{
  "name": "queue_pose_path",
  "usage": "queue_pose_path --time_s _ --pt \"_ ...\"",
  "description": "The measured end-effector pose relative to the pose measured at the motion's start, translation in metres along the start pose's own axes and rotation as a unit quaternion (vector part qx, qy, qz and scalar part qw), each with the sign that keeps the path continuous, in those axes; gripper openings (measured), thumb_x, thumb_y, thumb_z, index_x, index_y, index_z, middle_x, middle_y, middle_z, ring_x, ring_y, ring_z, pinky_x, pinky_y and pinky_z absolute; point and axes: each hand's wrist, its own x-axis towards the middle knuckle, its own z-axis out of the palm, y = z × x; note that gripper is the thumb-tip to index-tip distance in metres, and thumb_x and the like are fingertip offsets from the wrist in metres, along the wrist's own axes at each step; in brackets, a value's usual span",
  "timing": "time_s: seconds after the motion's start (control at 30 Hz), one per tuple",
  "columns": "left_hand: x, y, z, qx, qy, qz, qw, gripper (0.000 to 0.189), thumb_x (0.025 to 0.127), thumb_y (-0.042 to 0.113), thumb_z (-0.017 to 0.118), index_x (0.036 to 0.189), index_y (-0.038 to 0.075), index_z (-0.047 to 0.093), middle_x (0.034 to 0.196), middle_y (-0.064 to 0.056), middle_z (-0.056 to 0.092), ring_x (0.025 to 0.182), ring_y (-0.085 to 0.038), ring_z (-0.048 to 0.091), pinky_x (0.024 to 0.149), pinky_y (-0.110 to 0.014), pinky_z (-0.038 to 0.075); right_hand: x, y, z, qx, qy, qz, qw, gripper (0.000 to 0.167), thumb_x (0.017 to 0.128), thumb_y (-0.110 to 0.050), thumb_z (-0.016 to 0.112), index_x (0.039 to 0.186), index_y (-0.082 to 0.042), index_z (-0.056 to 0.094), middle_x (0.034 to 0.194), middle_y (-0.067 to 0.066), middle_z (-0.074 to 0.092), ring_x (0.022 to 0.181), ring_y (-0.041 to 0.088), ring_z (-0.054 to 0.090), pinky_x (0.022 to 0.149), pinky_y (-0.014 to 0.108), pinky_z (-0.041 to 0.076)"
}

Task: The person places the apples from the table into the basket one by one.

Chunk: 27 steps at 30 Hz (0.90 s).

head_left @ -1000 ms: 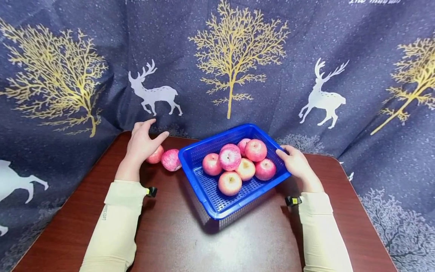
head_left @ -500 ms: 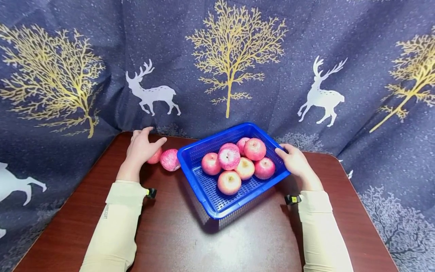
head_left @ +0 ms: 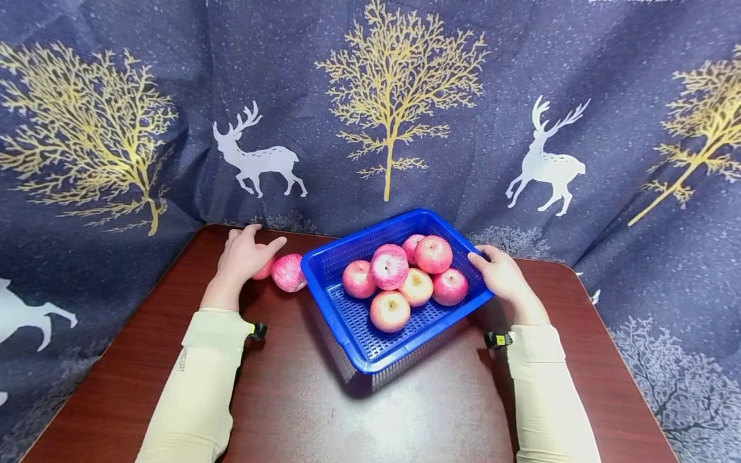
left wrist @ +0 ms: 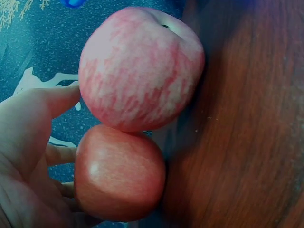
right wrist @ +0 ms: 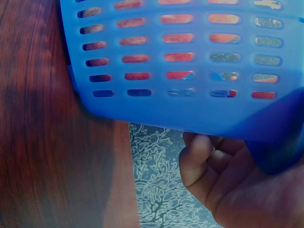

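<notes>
A blue plastic basket [head_left: 347, 350] with perforated walls holds several red and yellowish apples [head_left: 390, 311]. My right hand [head_left: 502, 278] grips its right-hand rim; in the right wrist view, curled fingers [right wrist: 197, 159] show at the edge of the basket wall [right wrist: 156, 111]. Left of the basket, two apples lie side by side on the table. My left hand [head_left: 238, 256] is over the farther-left red apple [head_left: 264, 269], thumb spread away. The left wrist view has fingers behind this smaller apple [left wrist: 118, 173], and the thumb tip at the edge of the larger striped apple [left wrist: 140, 71]; contact is unclear.
Everything stands on a dark reddish-brown table [head_left: 278, 399]. A dark blue cloth [head_left: 341, 135] printed with trees and deer hangs right behind its far edge. The striped apple [head_left: 288, 272] sits close against the basket's left corner.
My left hand has come down slightly onto the leftmost apple, its thumb still spread. The right hand and the basket keep their places; the view shifts a little.
</notes>
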Motion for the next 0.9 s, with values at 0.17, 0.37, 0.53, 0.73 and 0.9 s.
queue_pose_path --time_s 0.17,0.37,0.53,0.73,0.9 --pt "0.0002 -0.0031 0.0003 0.004 -0.014 -0.004 0.9999 0.105 0.1 0.077 0.06 0.17 0.002 0.037 0.16 -0.04 0.036 0.145 -0.059 0.042 0.115 -0.077 0.039 0.0001 0.0005 0.0006 -0.002 0.001 0.0 1.0 0.055 0.116 -0.04 0.054 0.149 0.002 0.062 0.144 0.03 0.065 0.125 0.045 0.063 0.113 0.061 0.044" --pt "0.0001 -0.0037 -0.0002 0.002 -0.028 -0.007 0.9996 0.105 0.1 0.076 0.061 0.171 0.002 0.036 0.161 -0.039 0.038 0.146 -0.059 0.042 0.117 -0.076 0.038 -0.0001 0.0003 0.0012 -0.001 0.005 0.0 1.0 0.055 0.116 -0.04 0.054 0.149 0.002 0.062 0.145 0.03 0.065 0.126 0.046 0.063 0.113 0.062 0.044" --pt "0.0004 -0.0047 0.0007 0.006 -0.037 -0.011 0.9992 0.106 0.1 0.076 0.061 0.171 0.002 0.036 0.16 -0.038 0.038 0.144 -0.059 0.044 0.116 -0.076 0.039 0.0003 0.0013 0.0018 0.002 0.003 0.003 1.0 0.054 0.116 -0.04 0.054 0.149 0.001 0.062 0.145 0.03 0.065 0.126 0.045 0.063 0.113 0.061 0.044" --pt "0.0002 -0.0068 0.0024 0.003 -0.042 -0.007 0.9991 0.102 0.101 0.07 0.064 0.169 -0.002 0.037 0.159 -0.039 0.04 0.144 -0.057 0.045 0.117 -0.073 0.039 0.0009 0.0019 0.0019 0.0 0.002 0.002 1.0 0.054 0.116 -0.04 0.054 0.149 0.002 0.062 0.146 0.03 0.064 0.127 0.046 0.062 0.114 0.063 0.043" --pt "-0.0011 -0.0072 0.0024 0.006 -0.051 -0.008 0.9986 0.101 0.102 0.067 0.065 0.169 -0.002 0.035 0.159 -0.039 0.04 0.143 -0.057 0.046 0.118 -0.073 0.04 0.0005 0.0016 0.0012 0.003 0.002 0.004 1.0 0.055 0.116 -0.041 0.055 0.149 0.002 0.062 0.146 0.03 0.064 0.128 0.046 0.062 0.114 0.062 0.043"
